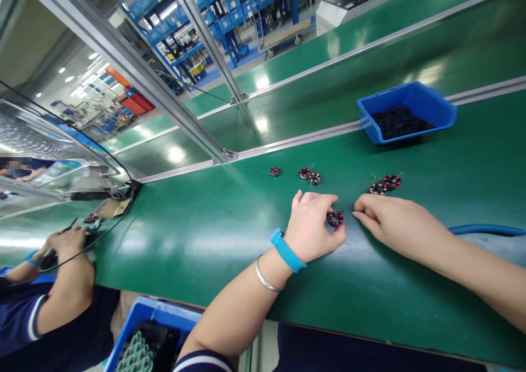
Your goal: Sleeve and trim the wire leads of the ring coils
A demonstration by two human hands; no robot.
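My left hand (313, 225) rests on the green belt (230, 229), fingers curled and pinched on a small black-and-red ring coil (335, 218). A blue band and a silver bangle sit on that wrist. My right hand (390, 221) lies just right of the coil, fingers drawn together with tips pointing at it; whether they touch it or hold anything is unclear. Two more coils (384, 184) lie behind my right hand. Three others (304, 173) lie behind my left hand.
A blue bin (444, 106) of small black parts stands at the back right. A blue tube (485, 230) runs behind my right forearm. A blue crate (142, 320) of ring parts sits below the belt's near edge. At left a co-worker's hands (68, 243) hold a tool.
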